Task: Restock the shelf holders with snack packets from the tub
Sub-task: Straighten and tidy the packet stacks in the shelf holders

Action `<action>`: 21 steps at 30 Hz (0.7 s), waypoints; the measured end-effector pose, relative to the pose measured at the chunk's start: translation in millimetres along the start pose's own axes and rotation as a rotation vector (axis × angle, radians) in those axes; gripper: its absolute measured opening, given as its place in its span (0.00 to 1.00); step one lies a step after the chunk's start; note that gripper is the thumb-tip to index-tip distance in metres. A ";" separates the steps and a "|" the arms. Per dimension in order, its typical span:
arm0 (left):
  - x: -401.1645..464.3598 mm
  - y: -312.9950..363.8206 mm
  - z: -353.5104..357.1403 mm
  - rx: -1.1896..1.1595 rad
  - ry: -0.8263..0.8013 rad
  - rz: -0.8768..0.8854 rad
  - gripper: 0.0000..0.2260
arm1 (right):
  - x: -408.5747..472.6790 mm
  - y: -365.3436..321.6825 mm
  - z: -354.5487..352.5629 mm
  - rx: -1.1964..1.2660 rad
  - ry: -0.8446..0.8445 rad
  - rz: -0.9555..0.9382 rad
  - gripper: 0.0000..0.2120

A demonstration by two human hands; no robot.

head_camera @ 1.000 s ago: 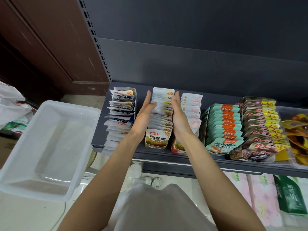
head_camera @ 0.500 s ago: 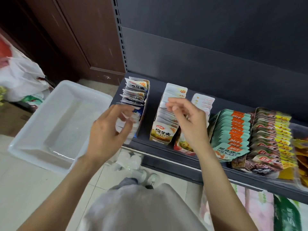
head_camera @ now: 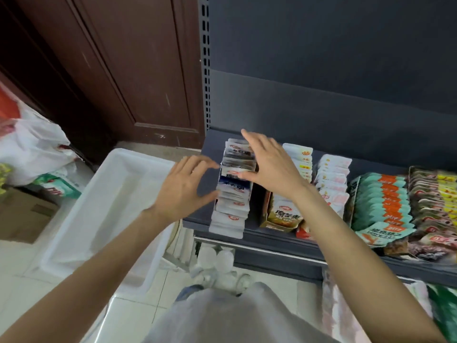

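Two hands at leftmost packet row [head_camera: 232, 191] on shelf [head_camera: 210, 149]. Left hand [head_camera: 183, 191] spread, fingertips touching row's left side. Right hand [head_camera: 268, 164] flat along right side, thumb across a packet. Tub [head_camera: 116, 184] at left, looks empty. Best: squeeze evenly from both sides, align edges, push front overhang back.

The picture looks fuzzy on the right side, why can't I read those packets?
Head view: the teal packets and the brown packets at the right edge are smeared by motion blur; the left hand is soft too; the shelf bends from the wide lens.
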State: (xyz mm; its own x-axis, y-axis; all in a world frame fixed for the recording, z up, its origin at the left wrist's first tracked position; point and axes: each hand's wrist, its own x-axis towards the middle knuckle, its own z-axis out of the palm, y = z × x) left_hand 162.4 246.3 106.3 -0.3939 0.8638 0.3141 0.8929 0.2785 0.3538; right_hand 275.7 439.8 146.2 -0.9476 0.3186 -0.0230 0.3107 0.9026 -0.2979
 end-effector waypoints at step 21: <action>57.3 -37.9 10.9 -0.382 -0.124 0.041 0.15 | -8.7 -8.0 1.6 0.094 0.245 0.150 0.21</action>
State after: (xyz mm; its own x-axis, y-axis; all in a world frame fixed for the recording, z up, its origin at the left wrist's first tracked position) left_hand 108.4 289.8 101.3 -0.3093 0.9217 0.2342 0.7528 0.0868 0.6525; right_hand 281.3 429.3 147.3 -0.8420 0.5169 0.1544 0.4265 0.8130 -0.3963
